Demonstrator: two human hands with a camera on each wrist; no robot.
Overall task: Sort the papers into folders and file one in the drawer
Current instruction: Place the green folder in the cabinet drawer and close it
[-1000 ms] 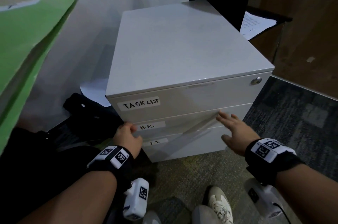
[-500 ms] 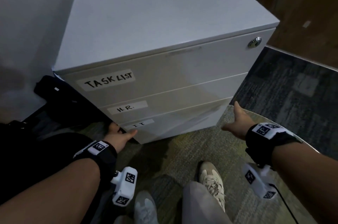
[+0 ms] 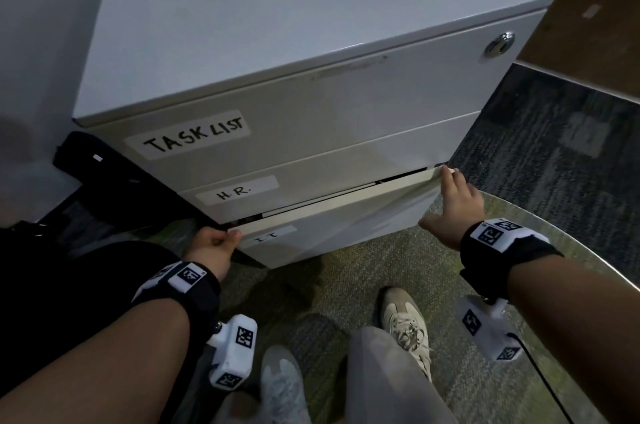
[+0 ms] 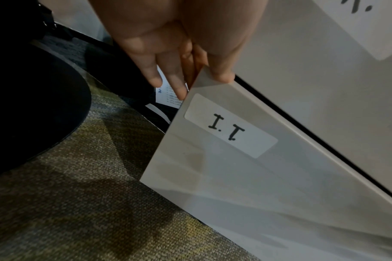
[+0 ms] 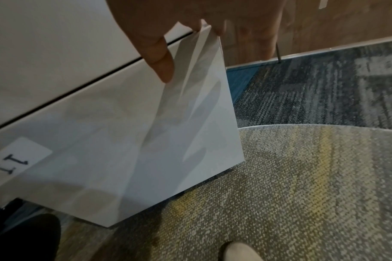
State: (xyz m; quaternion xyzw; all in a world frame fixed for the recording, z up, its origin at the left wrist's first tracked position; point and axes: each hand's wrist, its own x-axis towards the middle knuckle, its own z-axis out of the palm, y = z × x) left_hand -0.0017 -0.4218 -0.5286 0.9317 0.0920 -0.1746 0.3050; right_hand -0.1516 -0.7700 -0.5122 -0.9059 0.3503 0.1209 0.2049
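Observation:
A white three-drawer cabinet point(image 3: 263, 18) stands on the carpet, its fronts labelled TASK LIST, H.R. and I.T. The bottom I.T. drawer point(image 3: 332, 233) point(image 4: 268, 176) point(image 5: 128, 150) is pulled out a little, with a dark gap above it. My left hand point(image 3: 216, 243) point(image 4: 190, 83) grips its upper left corner, thumb on the front, fingers behind the edge. My right hand point(image 3: 453, 201) point(image 5: 190, 44) grips the upper right corner, fingers hooked over the top edge, thumb on the front face. No folder is in view.
A black bag point(image 3: 114, 184) lies on the floor left of the cabinet, with a printed sheet point(image 4: 168, 95) beside it. My shoes point(image 3: 407, 323) stand close in front of the drawer. A clear round floor mat point(image 5: 324, 176) covers the carpet; a wooden wall point(image 3: 595, 0) is at right.
Both hands went from beside the cabinet's lower corners to gripping the I.T. drawer front, and the drawer has come out a little. The head view has moved closer.

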